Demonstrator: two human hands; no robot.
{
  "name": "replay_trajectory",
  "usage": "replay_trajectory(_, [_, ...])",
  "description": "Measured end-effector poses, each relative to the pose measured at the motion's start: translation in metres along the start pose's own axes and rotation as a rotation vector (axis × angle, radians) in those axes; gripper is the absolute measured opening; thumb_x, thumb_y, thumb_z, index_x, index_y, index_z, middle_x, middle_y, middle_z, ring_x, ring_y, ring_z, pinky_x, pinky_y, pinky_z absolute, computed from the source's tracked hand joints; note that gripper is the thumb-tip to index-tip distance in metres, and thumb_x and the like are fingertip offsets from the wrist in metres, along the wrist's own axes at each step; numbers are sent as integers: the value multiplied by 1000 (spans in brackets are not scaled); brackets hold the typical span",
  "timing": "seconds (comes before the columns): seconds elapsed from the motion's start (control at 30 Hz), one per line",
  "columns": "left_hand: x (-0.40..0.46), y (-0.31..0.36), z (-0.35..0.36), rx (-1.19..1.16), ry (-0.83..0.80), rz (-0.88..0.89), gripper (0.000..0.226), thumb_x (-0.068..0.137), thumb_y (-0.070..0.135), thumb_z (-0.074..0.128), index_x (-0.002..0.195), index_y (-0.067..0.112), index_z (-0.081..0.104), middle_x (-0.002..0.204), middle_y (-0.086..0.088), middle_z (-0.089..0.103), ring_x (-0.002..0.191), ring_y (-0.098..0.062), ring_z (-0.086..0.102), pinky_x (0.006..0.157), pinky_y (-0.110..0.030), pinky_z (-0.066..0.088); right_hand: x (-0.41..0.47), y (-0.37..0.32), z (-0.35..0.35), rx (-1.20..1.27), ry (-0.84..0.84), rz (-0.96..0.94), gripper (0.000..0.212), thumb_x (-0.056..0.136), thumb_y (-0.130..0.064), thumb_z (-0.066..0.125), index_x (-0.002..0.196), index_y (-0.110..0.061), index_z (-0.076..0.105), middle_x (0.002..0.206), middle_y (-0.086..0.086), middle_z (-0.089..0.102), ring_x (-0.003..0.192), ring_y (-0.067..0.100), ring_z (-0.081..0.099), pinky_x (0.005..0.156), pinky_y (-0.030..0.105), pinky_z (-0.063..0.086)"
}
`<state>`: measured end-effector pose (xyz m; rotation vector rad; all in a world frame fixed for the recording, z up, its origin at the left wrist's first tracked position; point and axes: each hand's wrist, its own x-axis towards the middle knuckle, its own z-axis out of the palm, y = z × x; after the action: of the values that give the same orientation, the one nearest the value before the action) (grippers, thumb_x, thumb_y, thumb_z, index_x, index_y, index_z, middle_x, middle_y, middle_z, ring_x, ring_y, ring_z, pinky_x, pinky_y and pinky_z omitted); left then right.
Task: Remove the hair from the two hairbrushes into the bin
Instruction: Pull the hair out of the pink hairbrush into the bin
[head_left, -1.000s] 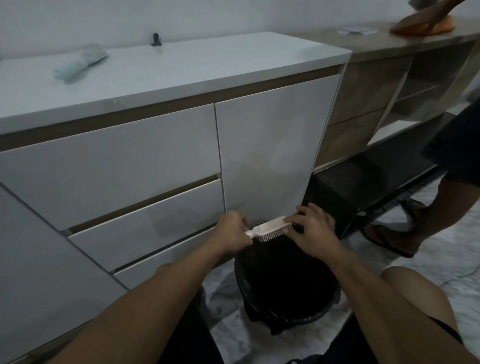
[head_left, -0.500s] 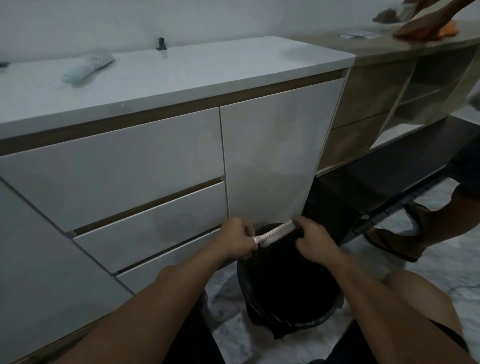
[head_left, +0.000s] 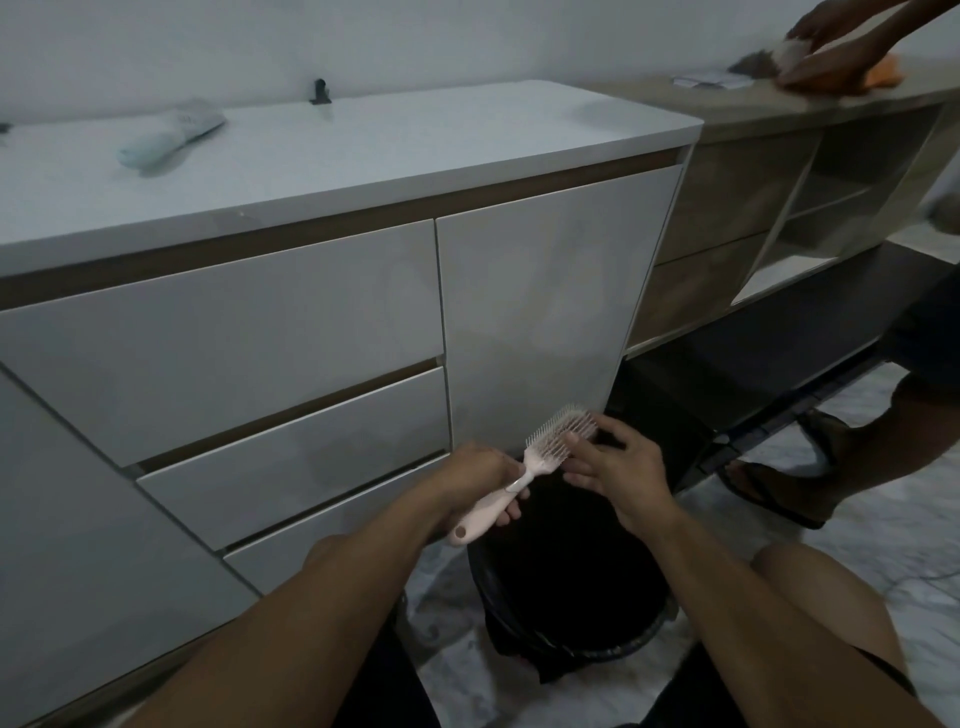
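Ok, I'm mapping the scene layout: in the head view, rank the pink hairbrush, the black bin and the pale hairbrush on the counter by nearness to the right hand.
1. Pink hairbrush, touched by the right hand.
2. Black bin, just below.
3. Pale hairbrush, far left on the countertop.

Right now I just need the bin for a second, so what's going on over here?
A person crouches over the black bin, cleaning a pink hairbrush. The left hand grips its handle, bristles up, while the right hand picks at the bristles. A second, pale brush lies on the white counter.
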<state>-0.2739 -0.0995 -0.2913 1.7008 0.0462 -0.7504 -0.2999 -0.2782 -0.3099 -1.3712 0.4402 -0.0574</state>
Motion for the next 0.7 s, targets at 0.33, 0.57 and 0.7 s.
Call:
replay_trajectory(0.33, [-3,5,2,72,-59,-33,21,95,16,55,79,3,62,62,-6,61,37,-12,55,33,-19,41,-3,-1,7,-26,-64,-25,80,69,6,78,138,-7,41,78,8,66,75,21,68,71,38,59])
replay_trajectory(0.57, [-3,2,-5,60,-135,-46,20,96,17,52,92,1,62,60,-4,58,34,-9,47,31,-17,35,4,-8,-7,-17,136,-36,24,82,-6,71,105,2,66,82,18,70,61,19,69,61,32,62])
replay_trajectory(0.7, [-6,2,-3,112,-101,8,16,93,13,56,81,4,63,55,-4,58,32,-10,46,32,-17,35,9,-5,-10,-35,277,-32,12,83,-11,71,91,-2,71,79,14,72,64,19,71,64,32,62])
